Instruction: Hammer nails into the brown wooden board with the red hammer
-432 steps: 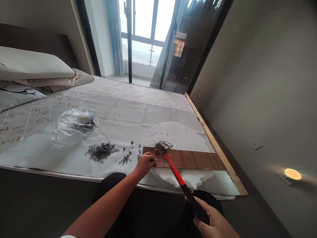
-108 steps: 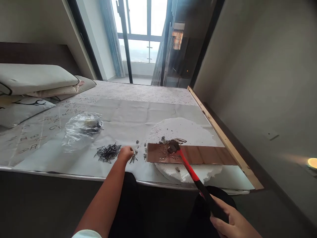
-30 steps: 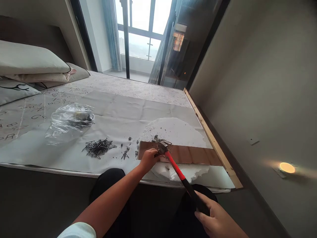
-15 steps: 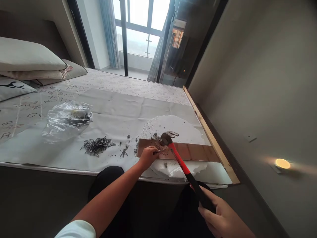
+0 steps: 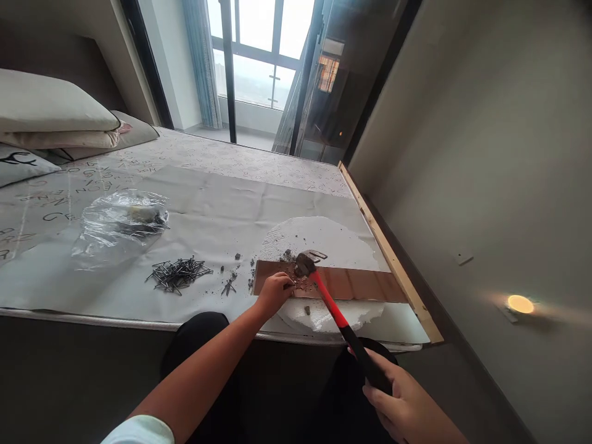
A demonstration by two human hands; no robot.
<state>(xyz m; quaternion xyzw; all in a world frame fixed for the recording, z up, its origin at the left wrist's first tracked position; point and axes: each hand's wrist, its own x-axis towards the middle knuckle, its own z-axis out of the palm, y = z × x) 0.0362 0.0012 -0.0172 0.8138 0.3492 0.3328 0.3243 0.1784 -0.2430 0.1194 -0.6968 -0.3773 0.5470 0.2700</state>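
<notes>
My right hand [image 5: 402,407] grips the black end of a red-handled hammer [image 5: 330,305]. Its dark head rests low over the left part of a brown wooden board [image 5: 356,285]. That board lies across a round white foam slab [image 5: 319,237] near the bed's front edge. My left hand [image 5: 274,291] sits on the board's left end, fingers pinched around a small nail right beside the hammer head. Dark crumbs are scattered on the board and foam around that spot.
A heap of loose nails [image 5: 176,274] and a few strays [image 5: 229,287] lie on the grey sheet [image 5: 222,209] left of the board. Further left is a clear plastic bag [image 5: 118,222]. Pillows [image 5: 50,117] are stacked at the far left. A wooden strip [image 5: 383,253] edges the bed by the wall.
The hammer head rose slightly half a second ago and has come back down over the board by my left fingers. My left hand stays on the board's left end.
</notes>
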